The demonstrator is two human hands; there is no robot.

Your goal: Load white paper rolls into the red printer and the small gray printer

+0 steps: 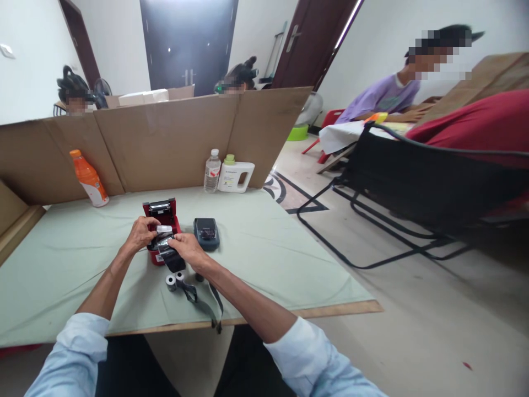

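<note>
A small red plastic printer with its lid swung open (pixel 160 220) sits on the pale green cloth-covered table (pixel 268 242), near the middle and just in front of the person. The raised lid shows a black inner face with a silvery bar across it; the lower body is mostly hidden behind the hands. The left hand (pixel 140 234) is curled against the printer's left side, fingers bent around something small and white, a paper roll or strip (pixel 164 229) that shows just at the fingertips. The right hand (pixel 188 248) comes in from the right with its fingers pinched on a dark, glossy black pouch or case (pixel 169 253) that lies against the printer's front edge; how firm that grip is cannot be told. A black strap (pixel 206 303) trails from the pouch toward the table's near edge and hangs over it.

Just below the hands lie two small white paper rolls with dark cores (pixel 175 280), touching each other. To the right of the red printer, close but apart from it, rests a second dark grey handheld printer (pixel 206 232), closed.

At the far edge of the table, against a brown cardboard screen (pixel 165 143), stand an orange drink bottle (pixel 88 179), a clear water bottle (pixel 212 171) and a white jug with a green cap (pixel 235 175). Other people sit beyond the screen and off to the right.
</note>
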